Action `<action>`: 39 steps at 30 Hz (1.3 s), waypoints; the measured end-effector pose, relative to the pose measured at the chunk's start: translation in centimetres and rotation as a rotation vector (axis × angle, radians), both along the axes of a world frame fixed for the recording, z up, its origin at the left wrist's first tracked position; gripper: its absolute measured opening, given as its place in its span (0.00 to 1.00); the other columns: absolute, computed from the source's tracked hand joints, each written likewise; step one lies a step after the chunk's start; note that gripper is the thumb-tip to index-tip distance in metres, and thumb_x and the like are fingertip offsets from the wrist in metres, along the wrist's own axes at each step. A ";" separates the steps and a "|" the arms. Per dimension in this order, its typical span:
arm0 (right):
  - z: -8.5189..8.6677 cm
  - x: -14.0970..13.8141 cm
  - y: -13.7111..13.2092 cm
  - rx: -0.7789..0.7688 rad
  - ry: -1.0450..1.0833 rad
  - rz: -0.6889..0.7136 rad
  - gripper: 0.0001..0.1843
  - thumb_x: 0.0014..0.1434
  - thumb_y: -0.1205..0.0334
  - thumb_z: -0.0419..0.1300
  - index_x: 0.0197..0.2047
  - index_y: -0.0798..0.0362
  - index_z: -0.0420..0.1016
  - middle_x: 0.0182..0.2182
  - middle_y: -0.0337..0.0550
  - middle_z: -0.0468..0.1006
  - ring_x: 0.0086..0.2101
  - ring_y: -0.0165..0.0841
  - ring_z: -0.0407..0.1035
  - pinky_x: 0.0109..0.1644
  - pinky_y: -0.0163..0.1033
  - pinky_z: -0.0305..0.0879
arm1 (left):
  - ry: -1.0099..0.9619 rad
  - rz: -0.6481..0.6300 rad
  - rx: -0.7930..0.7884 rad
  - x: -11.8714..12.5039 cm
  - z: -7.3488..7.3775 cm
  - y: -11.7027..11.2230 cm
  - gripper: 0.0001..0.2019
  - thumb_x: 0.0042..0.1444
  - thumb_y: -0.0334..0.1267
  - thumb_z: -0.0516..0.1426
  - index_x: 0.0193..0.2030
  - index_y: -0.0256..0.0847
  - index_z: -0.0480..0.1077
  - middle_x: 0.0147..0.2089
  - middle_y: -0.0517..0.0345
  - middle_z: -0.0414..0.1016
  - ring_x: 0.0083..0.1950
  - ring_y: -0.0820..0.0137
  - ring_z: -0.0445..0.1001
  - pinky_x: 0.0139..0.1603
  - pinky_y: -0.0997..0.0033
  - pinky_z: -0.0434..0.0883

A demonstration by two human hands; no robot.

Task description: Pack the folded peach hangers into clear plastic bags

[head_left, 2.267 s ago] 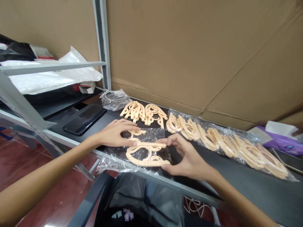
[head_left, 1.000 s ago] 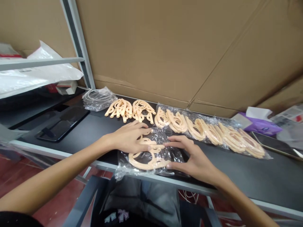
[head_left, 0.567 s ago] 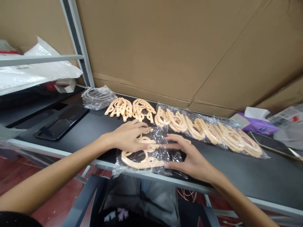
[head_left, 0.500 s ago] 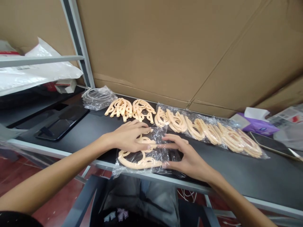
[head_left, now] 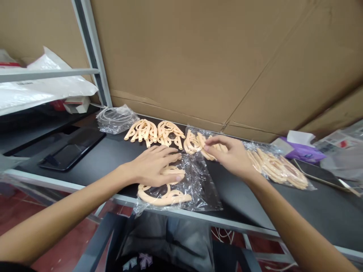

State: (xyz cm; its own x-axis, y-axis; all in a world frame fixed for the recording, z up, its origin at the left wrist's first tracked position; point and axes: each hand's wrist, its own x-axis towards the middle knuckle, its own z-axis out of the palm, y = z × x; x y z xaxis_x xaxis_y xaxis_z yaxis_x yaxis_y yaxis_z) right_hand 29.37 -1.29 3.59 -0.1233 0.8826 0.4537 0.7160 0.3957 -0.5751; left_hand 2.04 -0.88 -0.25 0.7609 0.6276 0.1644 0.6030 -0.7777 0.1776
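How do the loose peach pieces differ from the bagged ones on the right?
The loose pieces lie bare in two heaps, while the bagged pieces sit under clear plastic. The loose pieces bunch tightly together, while the bagged pieces stretch out in a long row. Both are the same peach colour and curved.

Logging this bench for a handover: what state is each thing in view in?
Left hand: open, flat on the near clear bag
Near clear bag: lying flat, peach plastic pieces inside
Right hand: fingers curled over the bagged row
Bagged row: pieces inside clear plastic
Loose peach pieces: unbagged, heaped
Black phone: screen dark, face up
Purple tissue box: tissue sticking out
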 end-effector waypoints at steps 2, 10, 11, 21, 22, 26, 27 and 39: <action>0.3 -1.6 2.4 -0.033 -0.208 -0.101 0.10 0.60 0.57 0.60 0.40 0.49 0.81 0.43 0.45 0.85 0.48 0.43 0.77 0.58 0.52 0.68 | 0.009 -0.043 0.016 0.0 0.0 -0.2 0.38 0.66 0.66 0.47 0.72 0.41 0.60 0.74 0.45 0.61 0.70 0.49 0.63 0.68 0.47 0.59; -0.2 -9.2 10.0 -0.199 -0.433 -0.147 0.39 0.59 0.36 0.58 0.61 0.59 0.71 0.54 0.66 0.79 0.59 0.61 0.68 0.61 0.65 0.60 | 0.065 -0.069 -0.029 0.2 -0.6 -0.4 0.43 0.64 0.69 0.47 0.74 0.38 0.56 0.77 0.43 0.56 0.75 0.48 0.57 0.73 0.49 0.53; -0.2 -10.0 10.5 -0.227 -0.452 -0.159 0.43 0.58 0.32 0.56 0.63 0.60 0.69 0.56 0.68 0.78 0.60 0.63 0.66 0.62 0.67 0.57 | 0.058 -0.067 -0.028 0.2 -0.7 -0.3 0.43 0.64 0.69 0.47 0.74 0.38 0.56 0.76 0.43 0.56 0.75 0.48 0.57 0.73 0.50 0.53; -0.4 -13.3 11.8 -0.402 -0.575 -0.149 0.61 0.48 0.24 0.59 0.72 0.60 0.58 0.64 0.68 0.70 0.65 0.67 0.59 0.66 0.66 0.53 | 0.050 -0.070 -0.032 0.4 -0.7 -0.3 0.42 0.64 0.68 0.49 0.73 0.37 0.58 0.76 0.41 0.57 0.73 0.48 0.61 0.71 0.49 0.55; -0.3 -13.1 11.8 -0.408 -0.577 -0.145 0.60 0.49 0.25 0.60 0.72 0.60 0.58 0.65 0.68 0.70 0.65 0.66 0.60 0.66 0.66 0.54 | 0.046 -0.070 -0.033 0.4 -0.7 -0.3 0.42 0.64 0.67 0.50 0.73 0.37 0.58 0.76 0.41 0.57 0.73 0.48 0.61 0.71 0.50 0.55; -0.2 -12.2 11.6 -0.410 -0.584 -0.111 0.49 0.53 0.29 0.58 0.68 0.54 0.67 0.64 0.61 0.73 0.62 0.59 0.66 0.64 0.60 0.60 | 0.033 -0.066 -0.029 0.4 -0.9 -0.3 0.42 0.63 0.68 0.50 0.73 0.37 0.59 0.76 0.43 0.58 0.73 0.49 0.61 0.71 0.51 0.55; -0.1 -12.0 11.6 -0.405 -0.587 -0.104 0.45 0.54 0.30 0.58 0.66 0.52 0.70 0.63 0.59 0.74 0.62 0.57 0.68 0.63 0.59 0.61 | 0.031 -0.064 -0.030 0.3 -0.9 -0.3 0.42 0.63 0.68 0.50 0.73 0.37 0.59 0.75 0.43 0.59 0.73 0.49 0.61 0.71 0.51 0.55; -0.7 -11.8 11.2 -0.301 -0.571 -0.175 0.29 0.55 0.45 0.62 0.55 0.54 0.76 0.54 0.62 0.80 0.56 0.58 0.72 0.59 0.59 0.64 | 0.028 -0.066 -0.025 0.3 -0.9 -0.1 0.42 0.62 0.68 0.51 0.73 0.38 0.59 0.75 0.43 0.60 0.71 0.49 0.63 0.70 0.52 0.56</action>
State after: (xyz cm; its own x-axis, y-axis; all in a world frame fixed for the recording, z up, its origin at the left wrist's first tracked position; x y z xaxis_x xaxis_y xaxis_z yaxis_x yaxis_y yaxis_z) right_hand 17.58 9.90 2.88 -0.1143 0.9893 0.0907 0.9799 0.1273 -0.1534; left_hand 2.37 -1.01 -1.18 0.8048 0.5798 0.1272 0.5559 -0.8113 0.1811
